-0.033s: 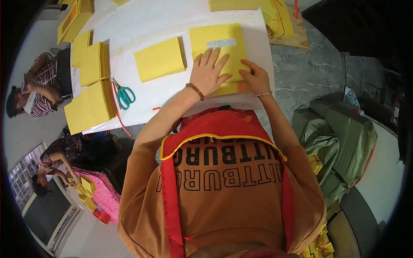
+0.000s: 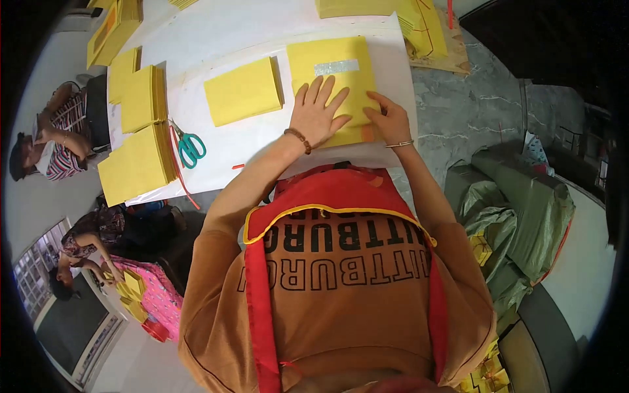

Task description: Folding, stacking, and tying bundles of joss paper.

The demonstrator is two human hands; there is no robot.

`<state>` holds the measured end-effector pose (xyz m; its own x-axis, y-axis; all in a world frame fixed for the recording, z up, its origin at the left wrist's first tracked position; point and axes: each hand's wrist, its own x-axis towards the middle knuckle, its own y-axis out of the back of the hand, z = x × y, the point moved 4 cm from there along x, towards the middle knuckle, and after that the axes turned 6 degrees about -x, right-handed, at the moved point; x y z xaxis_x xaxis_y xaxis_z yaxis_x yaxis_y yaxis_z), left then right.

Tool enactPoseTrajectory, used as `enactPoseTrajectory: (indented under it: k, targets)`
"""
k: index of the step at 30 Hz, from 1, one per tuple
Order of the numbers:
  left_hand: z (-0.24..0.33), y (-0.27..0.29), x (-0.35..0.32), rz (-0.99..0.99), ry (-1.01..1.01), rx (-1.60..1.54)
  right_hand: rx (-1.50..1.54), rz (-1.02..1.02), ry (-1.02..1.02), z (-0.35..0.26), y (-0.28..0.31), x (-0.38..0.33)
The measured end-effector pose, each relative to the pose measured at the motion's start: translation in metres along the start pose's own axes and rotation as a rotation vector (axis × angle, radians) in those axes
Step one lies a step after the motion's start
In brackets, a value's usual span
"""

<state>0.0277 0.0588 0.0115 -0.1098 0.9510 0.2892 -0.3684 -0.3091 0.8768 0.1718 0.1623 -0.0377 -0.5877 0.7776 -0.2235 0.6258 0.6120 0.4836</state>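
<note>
Flat on a yellow paper stack [image 2: 331,49] with a silvery strip lies my left hand [image 2: 316,114], its fingers spread just below the strip. My right hand [image 2: 390,121] rests at the stack's right edge, thumb and forefinger apart, the other fingers curled and partly hidden. I see nothing held in either hand. Left of them lies a smaller yellow paper stack [image 2: 242,92]. Scissors with teal handles [image 2: 191,150] lie farther left, beside a red strip [image 2: 177,157].
Several yellow stacks [image 2: 134,164] line the left side of the white-covered table [image 2: 190,85]. More yellow bundles [image 2: 419,26] stand at the far right. Two people sit on the left, one beside a pink cloth [image 2: 157,295]. Green wrapped bales [image 2: 524,203] stand to my right.
My left hand has slid very slightly toward me on the yellow stack. My right hand has hardly moved.
</note>
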Motion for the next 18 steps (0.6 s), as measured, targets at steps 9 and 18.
enactPoseTrajectory:
  k: [9,18]
  targets:
    - [-0.005,-0.023,-0.006,-0.125,0.012,0.124,-0.818,-0.024,0.520,-0.023,-0.023,-0.043]
    - [0.007,-0.009,-0.004,-0.234,-0.233,0.068,0.136,-0.107,0.308,0.009,-0.010,-0.024]
